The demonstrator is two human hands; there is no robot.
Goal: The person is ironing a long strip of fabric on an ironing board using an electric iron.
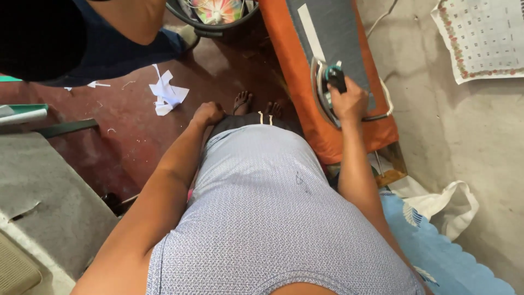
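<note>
Patterned shirt (262,218) closest, right hand (349,102) outstretched, fingers clamped on iron (334,82) atop grey cloth (333,33) on orange ironing board (297,76), left hand (207,113) hanging, fingers curled together, empty

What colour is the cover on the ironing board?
Orange, with grey cloth on it; the ironing board shows in the head view.

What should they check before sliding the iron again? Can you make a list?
1. Right hand grips the iron handle: ok.
2. Iron sits on the grey cloth, not the orange board cover: ok.
3. Left hand is away from the iron: ok.
4. Iron's cord is free of snags: cannot tell.
5. Bare feet are clear of the board: ok.
6. Cloth ahead lies flat: ok.
</note>
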